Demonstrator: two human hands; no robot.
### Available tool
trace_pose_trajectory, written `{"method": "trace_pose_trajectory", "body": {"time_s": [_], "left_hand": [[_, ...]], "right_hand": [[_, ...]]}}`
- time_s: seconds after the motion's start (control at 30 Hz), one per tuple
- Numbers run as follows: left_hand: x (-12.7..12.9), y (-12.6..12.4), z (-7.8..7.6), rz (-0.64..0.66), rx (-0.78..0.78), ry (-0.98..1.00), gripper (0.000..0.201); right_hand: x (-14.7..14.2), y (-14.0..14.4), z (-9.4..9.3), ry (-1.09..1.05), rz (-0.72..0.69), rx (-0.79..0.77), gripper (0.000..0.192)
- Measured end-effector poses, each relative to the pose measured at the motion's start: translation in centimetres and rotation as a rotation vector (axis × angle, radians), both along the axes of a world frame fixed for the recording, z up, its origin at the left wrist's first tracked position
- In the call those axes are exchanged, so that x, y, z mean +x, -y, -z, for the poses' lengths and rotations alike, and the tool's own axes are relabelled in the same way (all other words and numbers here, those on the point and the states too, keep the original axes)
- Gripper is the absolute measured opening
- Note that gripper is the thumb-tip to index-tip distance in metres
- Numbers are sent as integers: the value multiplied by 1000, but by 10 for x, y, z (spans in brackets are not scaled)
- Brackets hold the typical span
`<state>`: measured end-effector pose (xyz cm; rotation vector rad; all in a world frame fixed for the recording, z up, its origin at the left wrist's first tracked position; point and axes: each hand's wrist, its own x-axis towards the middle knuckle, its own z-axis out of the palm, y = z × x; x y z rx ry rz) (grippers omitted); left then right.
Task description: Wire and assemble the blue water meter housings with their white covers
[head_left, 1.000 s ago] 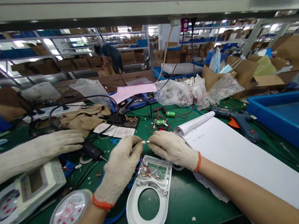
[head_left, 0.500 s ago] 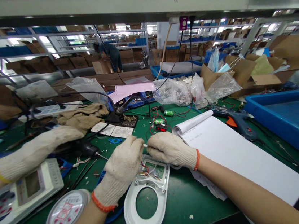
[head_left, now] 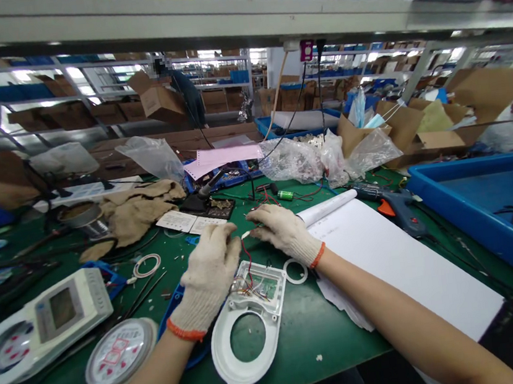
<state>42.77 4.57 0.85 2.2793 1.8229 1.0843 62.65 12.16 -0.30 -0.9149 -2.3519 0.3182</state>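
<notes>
My left hand (head_left: 212, 269), in a white knit glove with an orange cuff, has its fingers closed around one end of a small white connector (head_left: 245, 235). A red wire (head_left: 249, 261) runs from it down into an open white plastic housing (head_left: 220, 352) with a round hole and a circuit board. My right hand (head_left: 284, 232), gloved alike, is bent close by, thumb near the connector's other end; what its fingertips pinch is too small to make out. A white ring (head_left: 295, 271) lies below it, and a green battery (head_left: 285, 195) behind.
At left sit a finished-looking meter with a screen (head_left: 67, 308), a labelled spool (head_left: 118, 358) and a coiled white wire (head_left: 146, 266). Rightward are a paper pad (head_left: 399, 255), a glue gun (head_left: 402, 214) and a blue tray (head_left: 470, 222). A person bends over a carton (head_left: 159, 101) behind.
Another person's gloved hand with a yellow cuff has left from the left side, and the black tool there is gone. My hands have drawn slightly apart. The person behind has lifted the carton.
</notes>
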Motion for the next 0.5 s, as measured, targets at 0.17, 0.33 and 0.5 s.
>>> {"method": "trace_pose_trajectory", "body": {"time_s": [0.17,0.33,0.5], "left_hand": [[-11,1,-7,-81,75,53,26],[-18,35,-18,-128,67,89,22],[1,103,-9,-40,69,27,21]], "right_hand": [[10,-4,1,-72,0,-18,31],[16,1,-12,-31,-67,-19,31],[31,23,-44,-29,-120,-33,32]]}}
